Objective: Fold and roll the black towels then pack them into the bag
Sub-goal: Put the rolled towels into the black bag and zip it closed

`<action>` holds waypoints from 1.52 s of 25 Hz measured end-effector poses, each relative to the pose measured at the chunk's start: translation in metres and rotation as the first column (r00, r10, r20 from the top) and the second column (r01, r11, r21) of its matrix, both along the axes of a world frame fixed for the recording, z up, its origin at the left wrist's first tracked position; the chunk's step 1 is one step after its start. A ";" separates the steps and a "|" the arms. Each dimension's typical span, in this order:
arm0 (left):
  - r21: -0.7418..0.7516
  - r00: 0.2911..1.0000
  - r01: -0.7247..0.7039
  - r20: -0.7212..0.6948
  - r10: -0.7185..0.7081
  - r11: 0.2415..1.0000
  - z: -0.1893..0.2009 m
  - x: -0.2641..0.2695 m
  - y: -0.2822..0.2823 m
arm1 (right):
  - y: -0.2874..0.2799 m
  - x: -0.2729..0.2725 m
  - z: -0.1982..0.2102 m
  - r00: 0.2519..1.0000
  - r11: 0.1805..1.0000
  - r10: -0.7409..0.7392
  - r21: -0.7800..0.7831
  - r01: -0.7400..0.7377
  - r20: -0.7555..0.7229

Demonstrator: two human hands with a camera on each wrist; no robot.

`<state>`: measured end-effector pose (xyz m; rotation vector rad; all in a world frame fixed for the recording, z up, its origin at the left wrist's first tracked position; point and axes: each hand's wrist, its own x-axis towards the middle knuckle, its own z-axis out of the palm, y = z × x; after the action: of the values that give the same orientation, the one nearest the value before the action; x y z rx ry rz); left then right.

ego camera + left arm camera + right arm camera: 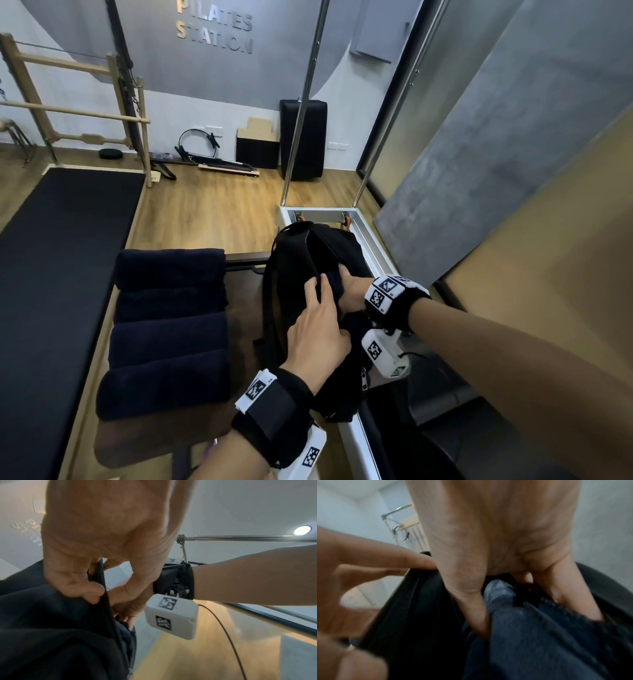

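The left hand (318, 337) pinches the zip edge of the soft black fabric bag (301, 274), holding its mouth apart, while the right hand (352, 291), fingers curled round a dark rolled towel (530, 628), pushes it inside. If the pinched edge slips, the mouth could close and the roll could snag and unwind; four more rolled black towels (168, 329) wait just left of the bag.

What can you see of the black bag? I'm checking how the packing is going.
The black bag is soft dark fabric with a zipper along its opening and straps down its side. It lies open beside four rolled towels. The left hand pinches the opening's edge; the right hand reaches inside, pressing a dark towel in.
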<state>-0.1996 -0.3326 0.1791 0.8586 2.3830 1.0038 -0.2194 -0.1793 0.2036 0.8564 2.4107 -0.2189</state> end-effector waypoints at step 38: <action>0.062 0.981 0.049 0.186 -0.060 0.997 0.011 -0.007 0.006 | 0.037 0.002 -0.046 0.996 0.990 -0.088 -0.114 0.086 -0.011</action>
<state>-0.2062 -0.3262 0.1901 0.8065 2.1711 1.0849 -0.2178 -0.1418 0.1577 0.9114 2.3529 -0.3946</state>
